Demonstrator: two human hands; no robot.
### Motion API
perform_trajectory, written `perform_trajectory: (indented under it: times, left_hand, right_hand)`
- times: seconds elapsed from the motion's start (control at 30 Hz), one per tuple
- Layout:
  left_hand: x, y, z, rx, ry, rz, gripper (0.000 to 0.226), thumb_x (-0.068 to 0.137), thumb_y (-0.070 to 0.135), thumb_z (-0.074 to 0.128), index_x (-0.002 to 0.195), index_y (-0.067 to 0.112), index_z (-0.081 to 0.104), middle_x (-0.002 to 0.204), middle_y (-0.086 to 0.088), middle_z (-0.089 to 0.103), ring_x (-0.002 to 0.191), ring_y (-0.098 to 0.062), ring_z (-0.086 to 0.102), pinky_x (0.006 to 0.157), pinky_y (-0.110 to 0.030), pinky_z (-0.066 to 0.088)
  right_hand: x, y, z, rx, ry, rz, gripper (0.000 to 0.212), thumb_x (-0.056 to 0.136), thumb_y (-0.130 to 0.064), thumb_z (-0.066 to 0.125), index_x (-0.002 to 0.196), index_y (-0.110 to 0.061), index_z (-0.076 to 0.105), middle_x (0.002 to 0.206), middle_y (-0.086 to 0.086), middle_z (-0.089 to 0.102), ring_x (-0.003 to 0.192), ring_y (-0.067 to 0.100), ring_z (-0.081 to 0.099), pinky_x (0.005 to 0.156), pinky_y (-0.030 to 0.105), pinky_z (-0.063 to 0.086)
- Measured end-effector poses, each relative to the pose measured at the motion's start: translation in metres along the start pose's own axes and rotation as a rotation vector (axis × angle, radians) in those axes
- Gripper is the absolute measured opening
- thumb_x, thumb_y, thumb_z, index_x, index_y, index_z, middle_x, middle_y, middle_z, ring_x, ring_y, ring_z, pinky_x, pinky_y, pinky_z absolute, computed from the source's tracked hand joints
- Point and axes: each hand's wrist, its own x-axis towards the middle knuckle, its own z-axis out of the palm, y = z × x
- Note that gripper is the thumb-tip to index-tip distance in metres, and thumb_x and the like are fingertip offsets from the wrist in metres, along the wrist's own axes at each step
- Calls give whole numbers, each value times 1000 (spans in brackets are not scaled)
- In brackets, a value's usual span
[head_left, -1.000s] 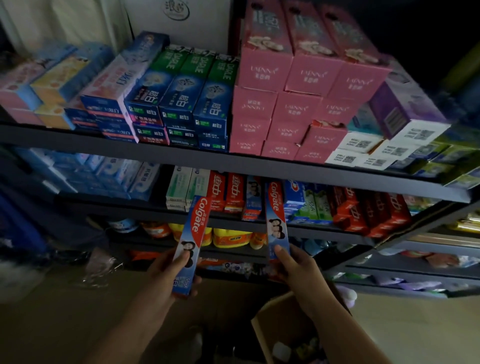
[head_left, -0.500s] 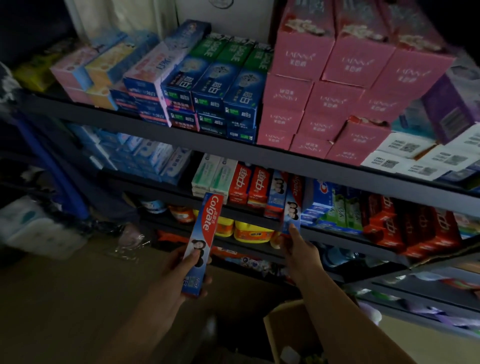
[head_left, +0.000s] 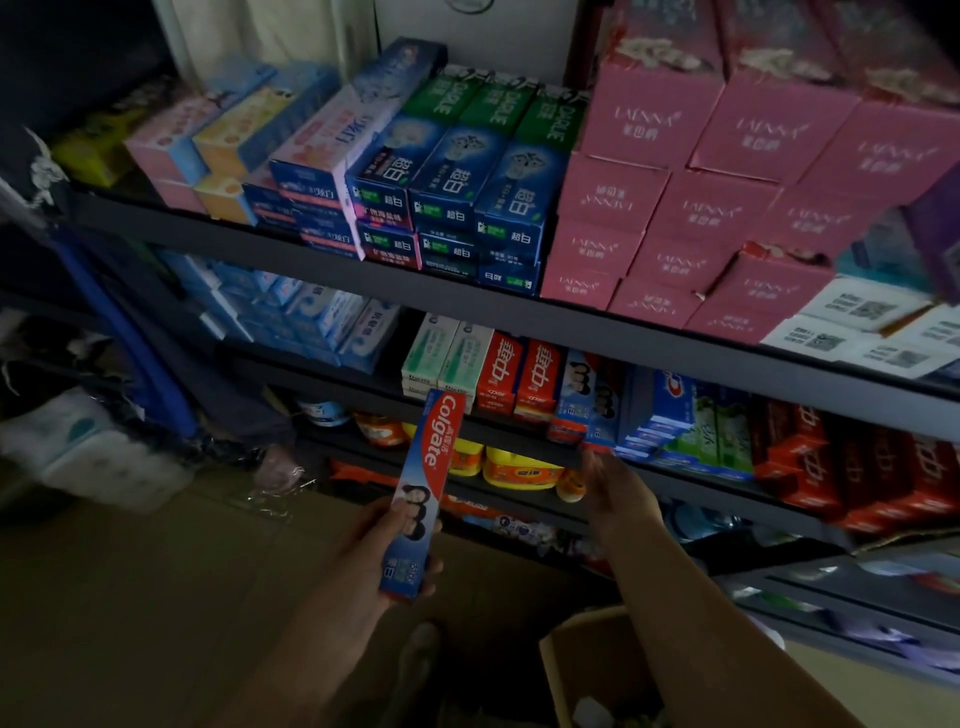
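The Colgate box (head_left: 423, 493) stands nearly upright in the air in front of the middle shelf (head_left: 519, 434), its top leaning right and overlapping the shelf's front edge, its lower end well below it. The left hand (head_left: 376, 556) grips the box's lower half: thumb on the printed face, fingers (head_left: 434, 569) curled round the far side. Right of it the right hand (head_left: 618, 499) reaches up to the shelf edge, fingers straight and close together; their tips are at the ends of the shelved boxes (head_left: 587, 395) of the same kind, but blur hides whether they touch. On the shelf, left of those boxes, stand red boxes (head_left: 519, 374), then pale green ones (head_left: 441, 353). Under the shelf sit yellow bottles (head_left: 519, 467), above it pink boxes (head_left: 675, 208), and far below, beside the right forearm, an open carton (head_left: 576, 670)
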Motion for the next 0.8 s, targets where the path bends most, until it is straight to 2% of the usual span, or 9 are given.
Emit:
perform_trajectory:
  times: [0.1, 0.17, 0.27, 0.33, 0.4, 0.5, 0.63, 0.73, 0.8]
  left_hand:
    - [8, -1, 11, 22, -36, 8, 25, 83, 23, 59, 105, 9, 61, 96, -14, 70, 79, -26, 68, 66, -37, 56]
    - [10, 1, 27, 48, -77, 0, 37, 70, 26, 66, 103, 12, 63, 100, -12, 71, 93, -28, 67, 84, -43, 52]
    - [13, 5, 53, 102, -129, -15, 40, 68, 26, 71, 105, 12, 64, 100, -11, 73, 95, -28, 69, 88, -45, 52]
    - [18, 7, 68, 181, -153, 1, 38, 71, 28, 71, 107, 14, 64, 102, -10, 72, 95, -27, 69, 87, -45, 54]
    - [23, 8, 81, 249, -211, 19, 40, 70, 34, 72, 106, 18, 64, 105, -8, 71, 97, -25, 68, 87, -44, 54]
    - [30, 7, 100, 358, -280, 42, 21, 87, 34, 63, 106, 25, 63, 108, -2, 69, 96, -16, 66, 77, -31, 53]
    - [46, 9, 102, 512, -257, 57, 15, 92, 47, 51, 104, 42, 57, 117, 3, 61, 109, -19, 58, 99, -43, 46]
    - [55, 7, 87, 487, -170, 45, 19, 95, 34, 52, 109, 25, 61, 106, 0, 65, 99, -19, 62, 88, -36, 51]
    - [59, 7, 74, 429, -100, -6, 14, 95, 26, 55, 103, 19, 63, 95, -3, 66, 87, -18, 63, 78, -34, 49]
  right_hand:
    - [-24, 5, -1, -396, 3, -52, 8, 88, -7, 59, 85, -4, 66, 80, 10, 64, 69, 17, 58, 59, 27, 47]
    - [-65, 12, -4, -694, -147, -90, 22, 97, -24, 51, 86, -9, 64, 81, 8, 66, 71, 20, 60, 64, 31, 44]
    - [-119, 27, -13, -878, -434, -82, 39, 97, -47, 42, 105, -17, 65, 86, 2, 71, 78, 20, 67, 67, 29, 49]
    - [-129, 33, -20, -810, -455, -123, 37, 92, -48, 47, 107, -20, 66, 83, 1, 72, 75, 18, 68, 66, 29, 50]
    - [-128, 33, -24, -695, -391, -136, 21, 94, -34, 54, 103, -18, 66, 80, 1, 74, 73, 16, 69, 65, 28, 51]
    - [-119, 26, -26, -643, -321, -213, 14, 95, -23, 56, 102, -15, 65, 82, 3, 74, 71, 15, 68, 66, 28, 51]
    - [-94, 7, -25, -654, -244, -286, 15, 95, -29, 54, 97, -18, 65, 81, 2, 73, 76, 16, 68, 74, 32, 53]
    - [-68, -4, -20, -646, -174, -290, 22, 96, -32, 54, 97, -13, 65, 78, 2, 73, 71, 13, 68, 67, 29, 51]
    - [-53, -9, -15, -608, -164, -280, 26, 96, -31, 54, 103, -8, 64, 88, 11, 74, 78, 20, 70, 70, 32, 54]
